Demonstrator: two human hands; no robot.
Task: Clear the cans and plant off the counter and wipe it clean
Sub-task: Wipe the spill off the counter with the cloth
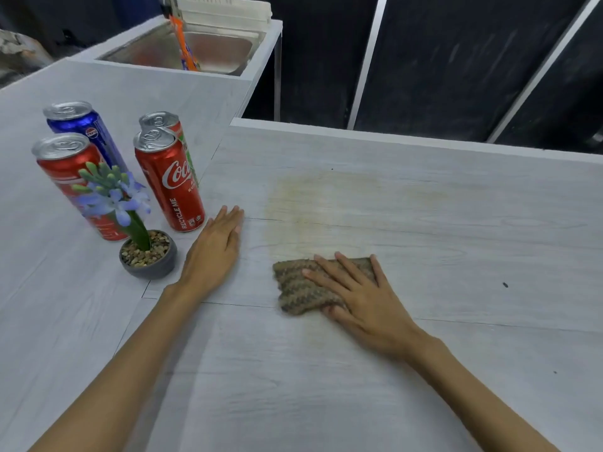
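My right hand (355,295) lies flat on a folded brown woven cloth (293,282), pressing it onto the pale grey counter (424,223). Just beyond the cloth spreads a faint yellowish stain (313,207). My left hand (215,246) rests flat and empty on the counter, fingers together, beside the cans. On the left counter stand several cans: a red cola can (173,181), a red-and-green can (163,122) behind it, a blue can (78,122) and another red can (65,168). In front of them sits a small plant (114,197) with blue flowers in a dark pebble-filled pot (150,256).
A steel sink (208,50) at the back holds an orange packet (186,44), with a white dish rack (225,8) behind it. The counter's far edge (391,135) drops to a dark floor. Small dark specks (505,284) lie on the right.
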